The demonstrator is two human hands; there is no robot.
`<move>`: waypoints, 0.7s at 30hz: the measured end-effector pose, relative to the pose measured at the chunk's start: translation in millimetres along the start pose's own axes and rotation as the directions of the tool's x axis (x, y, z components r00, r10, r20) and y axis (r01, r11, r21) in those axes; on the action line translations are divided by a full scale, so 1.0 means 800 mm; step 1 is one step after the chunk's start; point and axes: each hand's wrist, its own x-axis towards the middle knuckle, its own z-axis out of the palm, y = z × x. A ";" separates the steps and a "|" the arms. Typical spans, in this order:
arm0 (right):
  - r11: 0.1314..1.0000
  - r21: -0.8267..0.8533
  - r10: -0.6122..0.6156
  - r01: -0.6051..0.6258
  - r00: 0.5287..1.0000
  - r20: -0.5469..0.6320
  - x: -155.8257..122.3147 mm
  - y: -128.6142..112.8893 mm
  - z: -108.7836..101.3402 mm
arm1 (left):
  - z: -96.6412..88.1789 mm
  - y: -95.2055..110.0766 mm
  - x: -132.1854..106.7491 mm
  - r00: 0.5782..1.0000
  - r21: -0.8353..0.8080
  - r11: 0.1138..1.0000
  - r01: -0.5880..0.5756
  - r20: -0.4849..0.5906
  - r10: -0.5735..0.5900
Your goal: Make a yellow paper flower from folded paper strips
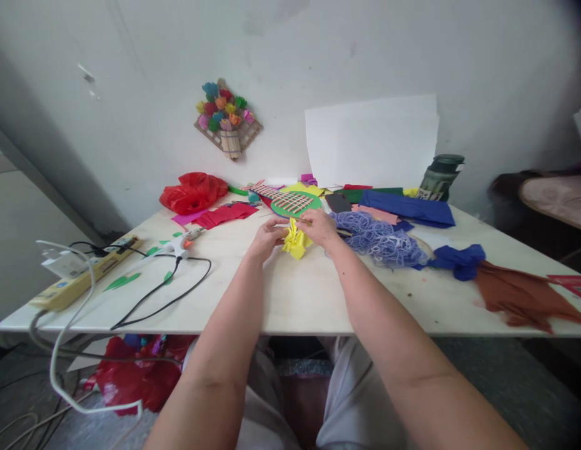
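A crumpled yellow paper flower (296,242) is held between my two hands above the front middle of the table. My left hand (268,239) grips its left side with bent fingers, thumb and fingertips pressed together. From the right, my right hand (319,227) pinches the upper edge, its fingertips partly hidden. Just beyond the hands lies a green round-bodied piece (293,204) crossed by a lattice of thin pinkish sticks. A tangled heap of lilac yarn (377,240) lies right of my right hand.
At left are a white glue gun (180,247) with its black cord, a yellow power strip (84,275) and green paper leaves (122,281). Red paper (194,192) is at the back left. Blue paper (407,208), a dark bottle (441,177) and brown paper (525,294) are at right.
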 end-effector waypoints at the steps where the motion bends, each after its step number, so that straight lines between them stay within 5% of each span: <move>1: 1.000 0.015 -0.007 0.007 1.000 0.004 0.001 0.001 0.001 | 0.000 -0.001 0.001 1.000 -0.001 1.000 -0.001 -0.004 0.001; 21: 0.998 -0.035 0.045 -0.044 0.999 0.009 0.001 0.003 0.002 | 0.001 0.000 0.001 0.999 -0.011 0.999 -0.032 -0.019 0.032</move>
